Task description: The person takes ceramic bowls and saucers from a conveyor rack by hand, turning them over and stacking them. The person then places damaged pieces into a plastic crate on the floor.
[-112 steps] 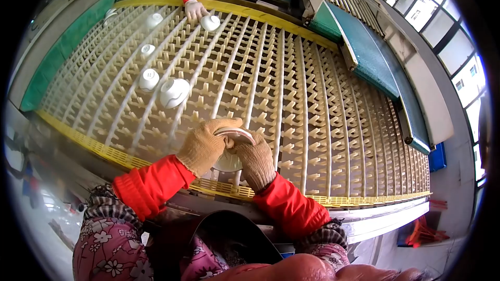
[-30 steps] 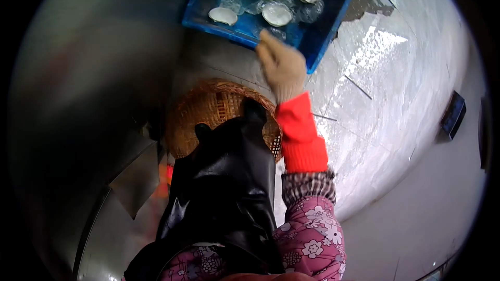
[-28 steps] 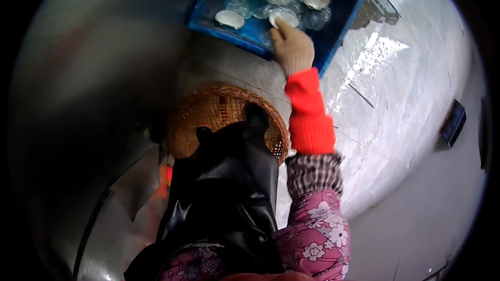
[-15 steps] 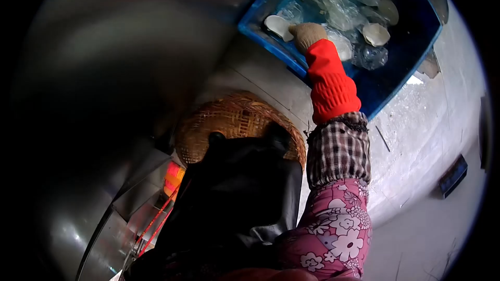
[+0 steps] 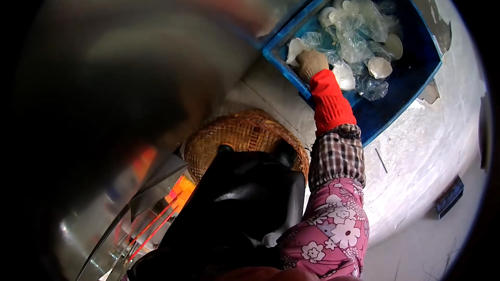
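Note:
My right hand point(image 5: 312, 65), in a tan glove with a red cuff, reaches into a blue plastic crate point(image 5: 383, 131). Its fingers are curled at a white, curved, shell-like piece point(image 5: 296, 51) near the crate's left corner; the fingertips are partly hidden. Just right of the glove lies another white curved piece point(image 5: 344, 76). Farther right is a pale cup-shaped piece point(image 5: 379, 67). Crumpled clear plastic point(image 5: 354, 44) fills the crate's middle, with more round whitish pieces among it. My left hand is out of view.
A round woven basket point(image 5: 245, 135) sits below the crate, partly behind a black covering point(image 5: 250, 192) over my lap. A large blurred metallic surface point(image 5: 120, 73) takes up the left. Orange and red items point(image 5: 179, 192) are at lower left; a small dark block point(image 5: 449, 196) lies at right.
The view has shifted, so the crate and basket appear lower and farther right. My right hand has closed in on the white piece, which now stands more upright.

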`<state>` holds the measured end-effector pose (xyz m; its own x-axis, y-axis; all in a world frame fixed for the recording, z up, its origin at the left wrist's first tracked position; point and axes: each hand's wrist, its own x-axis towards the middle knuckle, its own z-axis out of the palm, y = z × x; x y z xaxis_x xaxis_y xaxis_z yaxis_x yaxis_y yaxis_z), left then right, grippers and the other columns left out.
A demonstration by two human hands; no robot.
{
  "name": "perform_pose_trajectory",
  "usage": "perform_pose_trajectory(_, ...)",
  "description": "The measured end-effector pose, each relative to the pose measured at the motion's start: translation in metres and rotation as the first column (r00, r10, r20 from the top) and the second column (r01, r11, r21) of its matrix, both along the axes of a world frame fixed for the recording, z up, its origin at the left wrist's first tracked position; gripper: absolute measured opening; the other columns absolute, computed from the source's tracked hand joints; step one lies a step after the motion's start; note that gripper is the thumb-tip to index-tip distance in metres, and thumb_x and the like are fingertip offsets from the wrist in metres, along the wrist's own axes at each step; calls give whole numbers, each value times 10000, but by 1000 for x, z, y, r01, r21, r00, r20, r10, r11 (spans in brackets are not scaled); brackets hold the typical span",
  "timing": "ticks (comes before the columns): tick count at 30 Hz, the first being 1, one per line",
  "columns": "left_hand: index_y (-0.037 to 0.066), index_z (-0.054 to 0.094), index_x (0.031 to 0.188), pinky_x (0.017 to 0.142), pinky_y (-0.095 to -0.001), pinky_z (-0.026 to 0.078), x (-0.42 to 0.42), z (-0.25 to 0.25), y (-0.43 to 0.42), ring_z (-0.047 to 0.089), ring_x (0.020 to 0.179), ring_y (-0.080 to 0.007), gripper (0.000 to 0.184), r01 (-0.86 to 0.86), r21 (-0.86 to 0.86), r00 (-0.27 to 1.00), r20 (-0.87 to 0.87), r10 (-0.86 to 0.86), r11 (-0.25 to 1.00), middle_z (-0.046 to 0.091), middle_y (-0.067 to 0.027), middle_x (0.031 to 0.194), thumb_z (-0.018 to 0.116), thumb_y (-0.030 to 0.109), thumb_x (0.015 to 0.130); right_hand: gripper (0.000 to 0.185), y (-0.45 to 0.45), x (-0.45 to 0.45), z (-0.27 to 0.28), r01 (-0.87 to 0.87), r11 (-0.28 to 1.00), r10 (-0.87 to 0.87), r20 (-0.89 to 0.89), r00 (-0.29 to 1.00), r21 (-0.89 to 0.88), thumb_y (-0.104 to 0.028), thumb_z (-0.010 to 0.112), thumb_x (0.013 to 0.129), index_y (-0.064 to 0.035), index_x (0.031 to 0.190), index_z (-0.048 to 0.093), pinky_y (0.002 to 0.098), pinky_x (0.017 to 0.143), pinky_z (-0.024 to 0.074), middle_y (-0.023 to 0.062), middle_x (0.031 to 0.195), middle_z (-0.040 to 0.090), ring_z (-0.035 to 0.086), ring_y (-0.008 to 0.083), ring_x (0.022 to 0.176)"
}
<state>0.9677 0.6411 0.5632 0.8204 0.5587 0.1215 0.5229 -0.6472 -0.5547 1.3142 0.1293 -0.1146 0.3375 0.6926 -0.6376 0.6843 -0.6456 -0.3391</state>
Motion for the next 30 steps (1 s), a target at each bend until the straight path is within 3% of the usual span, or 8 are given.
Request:
perform_pose_trajectory(3,11,748,1364,1058,-418,548,-9,2,-9,738,1253,-367,451,3,6,1000,16,-3,1000,771,-204,1359,687,324,1046,347,7,9,6,-20,999,19,20,1000,48,-190,756,918,-85,1247,792,533,929,640,221,1139,815,802,421,1085)
perform_pose_trajectory(9,13,749,1359,1053,-420,550,-12,8,-22,739,1248,-369,450,8,7,999,48,-8,1000,772,-206,1353,693,335,1049,290,20,-7,-6,-175,982,137,380,915,69,-191,720,956,-49,1189,814,550,901,640,190,1175,823,803,423,1093)
perform_pose_trajectory(12,14,749,1356,1051,-421,551,-16,8,-30,740,1246,-369,450,7,6,999,49,-7,1000,772,-207,1350,695,341,1051,300,15,3,-9,-97,992,74,247,966,83,-239,707,976,-29,1157,822,528,931,631,216,1224,801,797,412,1098)
perform_pose_trajectory(15,15,749,1354,1049,-422,552,-16,10,-37,740,1243,-370,450,2,2,998,60,-2,1000,772,-208,1347,698,346,1053,405,-3,3,-45,428,859,-414,-111,904,280,-385,747,956,-24,1131,805,477,834,593,207,889,762,774,385,907)
perform_pose_trajectory(20,17,749,1350,1045,-423,554,-15,15,-46,741,1240,-372,451,-2,-21,999,54,4,1000,772,-209,1342,703,355,1056,364,-17,14,89,894,448,-722,-595,353,-13,-315,800,977,-34,1208,811,264,757,527,-9,844,703,673,92,841)
perform_pose_trajectory(24,18,749,1346,1042,-425,555,-8,9,-60,742,1236,-373,451,2,-44,998,63,0,999,772,-210,1338,707,363,1058,626,-51,-25,146,986,119,-406,-900,157,119,-284,801,957,100,1437,683,344,1020,550,148,1272,766,725,232,1146)
perform_pose_trajectory(27,19,749,1344,1040,-426,556,-1,-2,-73,742,1234,-374,452,16,-62,995,96,-10,998,772,-211,1335,710,368,1060,859,-64,-41,160,981,-139,112,-986,-123,-138,-383,723,972,223,1544,515,493,1285,400,327,1510,637,627,442,1408)
perform_pose_trajectory(30,20,749,1341,1037,-427,557,10,-18,-80,743,1232,-375,452,38,-84,990,137,-26,996,772,-212,1332,713,374,1062,912,-76,-32,152,898,-360,229,-957,-178,-253,-431,687,998,222,1585,441,642,1352,290,361,1635,504,473,525,1537)
